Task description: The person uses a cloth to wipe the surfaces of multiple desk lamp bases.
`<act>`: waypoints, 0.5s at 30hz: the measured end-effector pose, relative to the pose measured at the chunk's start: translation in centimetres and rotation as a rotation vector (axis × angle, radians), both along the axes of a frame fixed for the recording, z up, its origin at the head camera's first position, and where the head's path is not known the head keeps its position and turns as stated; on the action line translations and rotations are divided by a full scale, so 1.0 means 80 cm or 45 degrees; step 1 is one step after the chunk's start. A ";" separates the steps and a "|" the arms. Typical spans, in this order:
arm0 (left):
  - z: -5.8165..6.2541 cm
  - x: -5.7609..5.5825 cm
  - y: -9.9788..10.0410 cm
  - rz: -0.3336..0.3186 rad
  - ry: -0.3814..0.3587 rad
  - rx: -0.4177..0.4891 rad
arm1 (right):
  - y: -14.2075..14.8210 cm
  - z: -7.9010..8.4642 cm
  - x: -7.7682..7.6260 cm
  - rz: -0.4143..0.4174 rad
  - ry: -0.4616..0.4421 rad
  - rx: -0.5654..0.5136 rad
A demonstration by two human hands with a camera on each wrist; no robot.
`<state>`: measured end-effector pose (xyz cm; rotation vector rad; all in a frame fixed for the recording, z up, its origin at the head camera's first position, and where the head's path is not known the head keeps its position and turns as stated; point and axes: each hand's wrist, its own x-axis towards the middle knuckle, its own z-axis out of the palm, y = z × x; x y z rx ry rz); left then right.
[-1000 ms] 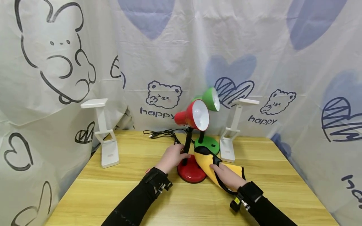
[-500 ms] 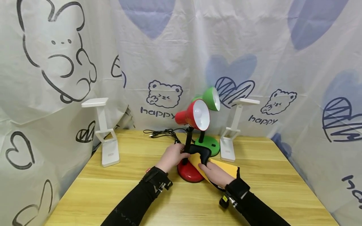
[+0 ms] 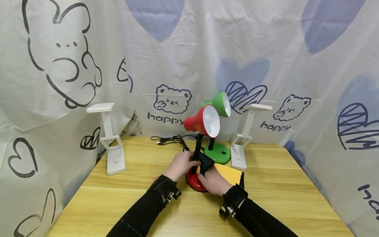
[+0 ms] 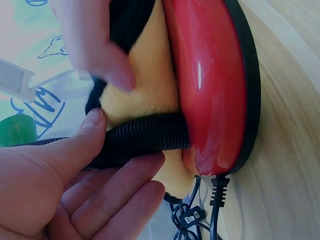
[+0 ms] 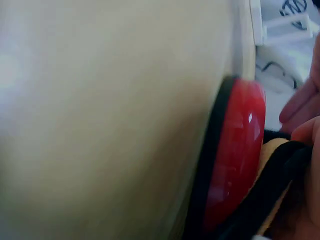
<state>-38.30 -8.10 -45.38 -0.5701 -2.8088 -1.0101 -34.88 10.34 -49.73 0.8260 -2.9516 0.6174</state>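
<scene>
A red desk lamp [image 3: 195, 122] stands upright on the table. My left hand [image 3: 179, 165] grips its black ribbed neck [image 4: 150, 134], thumb on one side and fingers on the other. A yellow cloth with black edging [image 3: 230, 174] is in my right hand [image 3: 215, 181], folded over the far part of the lamp's red base [image 4: 215, 85] and lying against the neck. The cloth's black edge runs between the right fingers in the right wrist view; the fingertips press close over the base.
Behind the red lamp stands a green desk lamp [image 3: 218, 153]. White folding lamps stand at left [image 3: 116, 160] and right [image 3: 238, 157]. A bundled black cable [image 3: 171, 140] lies at the back of the table [image 3: 148, 197]. A printed curtain [image 3: 183, 65] hangs around.
My right hand has moved left with the yellow cloth, from beside the red lamp to over its base and up to its neck. My left hand has kept its grip on the neck.
</scene>
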 end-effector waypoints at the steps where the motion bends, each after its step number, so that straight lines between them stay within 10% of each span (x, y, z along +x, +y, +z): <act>1: 0.000 0.000 0.000 0.003 0.003 -0.002 | 0.001 0.000 0.005 0.003 0.003 0.001; 15: -0.002 0.001 0.002 0.039 0.029 -0.015 | 0.040 0.028 0.077 0.081 -0.174 0.133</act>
